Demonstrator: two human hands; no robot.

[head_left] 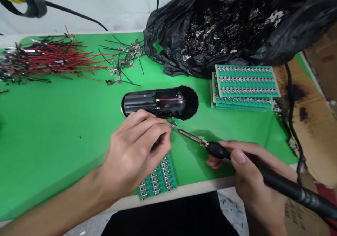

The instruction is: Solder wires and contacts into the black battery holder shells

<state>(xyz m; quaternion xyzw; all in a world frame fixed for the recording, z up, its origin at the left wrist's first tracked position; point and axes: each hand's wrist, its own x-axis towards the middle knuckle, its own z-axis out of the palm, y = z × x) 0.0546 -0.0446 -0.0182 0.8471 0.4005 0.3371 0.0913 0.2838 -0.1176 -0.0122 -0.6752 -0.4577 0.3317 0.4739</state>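
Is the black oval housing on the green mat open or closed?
Open: the black oval housing shows its inside, with a battery holder and a red wire exposed.

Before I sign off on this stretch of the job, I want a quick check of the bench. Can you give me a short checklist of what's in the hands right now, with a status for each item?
1. Left hand pinching the small green board piece: ok, held at the fingertips.
2. Soldering iron in the right hand: ok, gripped by its handle.
3. Iron tip against the piece: cannot tell; it is right beside it, but contact is too small to see.
4. Thin dark wire from the black oval housing to the piece: cannot tell whether joined.
5. Green circuit board strip: not ok, it lies partly under the left hand.
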